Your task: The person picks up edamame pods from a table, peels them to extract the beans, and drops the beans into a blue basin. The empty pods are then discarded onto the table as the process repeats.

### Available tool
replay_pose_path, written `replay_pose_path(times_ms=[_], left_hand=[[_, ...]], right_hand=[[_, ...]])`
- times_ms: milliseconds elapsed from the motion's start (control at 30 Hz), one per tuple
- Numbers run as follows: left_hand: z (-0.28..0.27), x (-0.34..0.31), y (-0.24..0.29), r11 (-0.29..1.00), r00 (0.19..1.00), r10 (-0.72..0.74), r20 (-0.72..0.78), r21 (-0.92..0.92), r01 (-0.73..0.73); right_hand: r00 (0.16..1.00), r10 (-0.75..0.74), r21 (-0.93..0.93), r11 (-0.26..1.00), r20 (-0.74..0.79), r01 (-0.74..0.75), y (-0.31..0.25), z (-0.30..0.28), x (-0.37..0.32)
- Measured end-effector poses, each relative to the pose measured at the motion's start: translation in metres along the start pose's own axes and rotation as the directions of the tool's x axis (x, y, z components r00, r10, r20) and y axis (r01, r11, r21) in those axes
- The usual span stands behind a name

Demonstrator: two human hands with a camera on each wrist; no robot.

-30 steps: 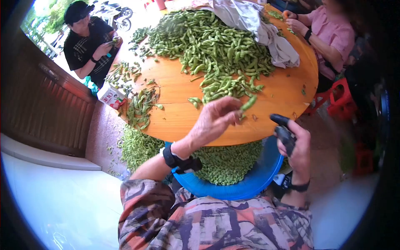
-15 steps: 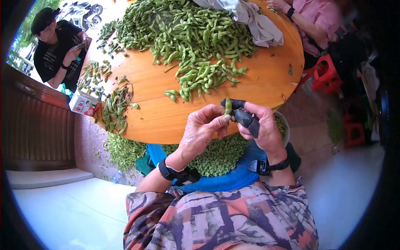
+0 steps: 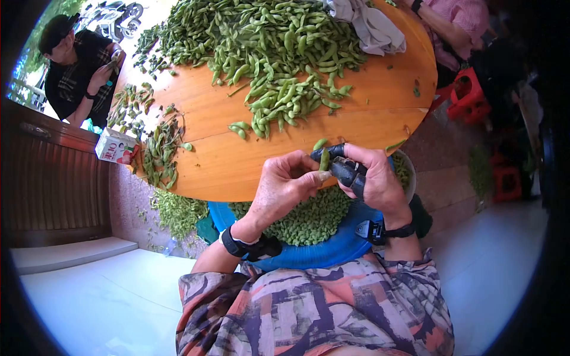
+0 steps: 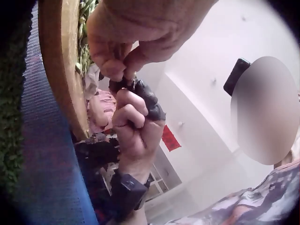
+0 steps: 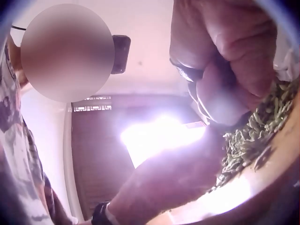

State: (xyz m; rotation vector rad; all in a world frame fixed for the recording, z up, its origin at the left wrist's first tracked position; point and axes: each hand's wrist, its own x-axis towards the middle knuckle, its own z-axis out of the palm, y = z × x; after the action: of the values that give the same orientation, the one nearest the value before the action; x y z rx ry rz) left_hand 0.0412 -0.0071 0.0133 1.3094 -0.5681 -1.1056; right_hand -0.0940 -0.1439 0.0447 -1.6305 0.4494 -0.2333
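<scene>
In the head view my left hand (image 3: 284,185) pinches a green soybean pod (image 3: 324,160) upright between thumb and forefinger, over the table's near edge. My right hand (image 3: 379,181) meets it from the right, its thumb and forefinger wrapped in black coverings (image 3: 346,170) and pinching at the same pod. A second pod (image 3: 320,143) shows just beyond the fingertips. Below both hands stands a blue tub (image 3: 320,256) holding many shelled green beans (image 3: 309,221). In the left wrist view the fingertips of both hands come together, hiding most of the pod.
A large heap of pods (image 3: 279,47) covers the far part of the round wooden table (image 3: 214,160), beside a grey cloth (image 3: 380,29). Leafy scraps (image 3: 161,148) and a white carton (image 3: 116,146) lie at left. Empty husks (image 3: 175,210) pile on the floor. Two people sit around the table.
One second ago my left hand held a pod alone, with the right hand apart at right. The hands then came together at the pod over the tub, and they stay there.
</scene>
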Motion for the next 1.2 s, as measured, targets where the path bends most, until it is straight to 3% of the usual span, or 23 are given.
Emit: replay_pose_path(times_ms=[33, 100, 167, 200, 267, 333, 467, 533, 600, 667, 733, 800, 900, 933, 1000, 1133, 1200], left_hand=[[-0.001, -0.001, -0.001, 1.0, 1.0, 0.003, -0.004, 0.005, -0.003], [-0.003, -0.004, -0.003, 0.955, 0.982, 0.003, 0.188, -0.292, 0.053], [0.0, -0.009, -0.004, 0.919, 0.976, -0.032, 0.216, -0.377, 0.114], [0.002, -0.011, -0.005, 0.868, 0.964, -0.069, 0.256, -0.461, 0.184], [0.005, -0.01, -0.007, 0.88, 0.967, -0.056, 0.247, -0.445, 0.164], [0.008, -0.008, -0.005, 0.981, 0.993, -0.009, 0.119, -0.192, 0.032], [0.006, -0.01, -0.005, 0.994, 0.988, -0.078, 0.133, -0.064, 0.087], [0.004, -0.011, -0.007, 0.988, 0.981, -0.093, 0.17, -0.107, 0.112], [0.003, -0.012, -0.009, 0.979, 0.971, -0.109, 0.211, -0.147, 0.142], [0.002, -0.013, -0.013, 0.897, 0.926, -0.126, 0.355, -0.359, 0.26], [0.004, -0.014, -0.014, 0.898, 0.938, -0.145, 0.315, -0.356, 0.258], [0.007, -0.014, -0.015, 0.902, 0.947, -0.156, 0.28, -0.351, 0.253], [0.009, -0.016, -0.016, 0.968, 0.953, -0.104, 0.283, -0.192, 0.162], [0.01, -0.016, -0.018, 0.966, 0.95, -0.111, 0.291, -0.192, 0.172], [0.013, -0.015, -0.021, 0.97, 0.945, -0.092, 0.313, -0.185, 0.155], [0.019, -0.019, -0.022, 0.989, 0.966, -0.089, 0.241, -0.093, 0.114], [0.017, -0.018, -0.023, 0.992, 0.98, -0.085, 0.181, 0.11, 0.066]], right_hand=[[1.0, 0.016, 0.086, 0.996, 0.004, -0.016, 0.001, 0.0, -0.002], [1.0, 0.022, 0.174, 0.984, 0.02, -0.026, 0.006, -0.002, -0.004], [0.984, 0.079, 0.577, 0.801, 0.16, -0.158, 0.015, -0.006, -0.007], [0.983, 0.072, 0.578, 0.801, 0.168, -0.157, 0.016, -0.005, -0.01], [0.996, 0.056, 0.455, 0.887, 0.069, -0.082, 0.016, -0.004, -0.014], [0.995, 0.081, 0.372, 0.923, 0.064, -0.1, 0.008, -0.007, -0.017], [0.991, 0.006, 0.235, 0.971, 0.132, -0.037, 0.007, -0.01, -0.023], [0.998, 0.012, 0.05, 0.999, 0.064, -0.015, 0.004, -0.007, -0.021], [0.996, 0.044, 0.135, 0.989, 0.081, -0.055, 0.002, -0.007, -0.021], [0.992, 0.083, 0.218, 0.971, 0.093, -0.101, 0.002, -0.007, -0.021], [0.993, 0.094, 0.2, 0.974, 0.068, -0.106, 0.006, -0.006, -0.021], [0.99, 0.132, 0.294, 0.945, 0.056, -0.143, 0.013, -0.012, -0.021], [0.992, 0.117, 0.43, 0.894, 0.05, -0.127, 0.011, -0.016, -0.02], [0.991, 0.125, 0.433, 0.892, 0.042, -0.131, 0.012, -0.017, -0.019], [0.995, 0.069, 0.171, 0.982, 0.076, -0.082, 0.013, -0.016, -0.019], [0.998, 0.05, 0.142, 0.989, -0.033, -0.045, 0.014, -0.003, -0.018], [0.999, 0.001, 0.115, 0.993, -0.043, 0.004, 0.017, 0.0, -0.018]])
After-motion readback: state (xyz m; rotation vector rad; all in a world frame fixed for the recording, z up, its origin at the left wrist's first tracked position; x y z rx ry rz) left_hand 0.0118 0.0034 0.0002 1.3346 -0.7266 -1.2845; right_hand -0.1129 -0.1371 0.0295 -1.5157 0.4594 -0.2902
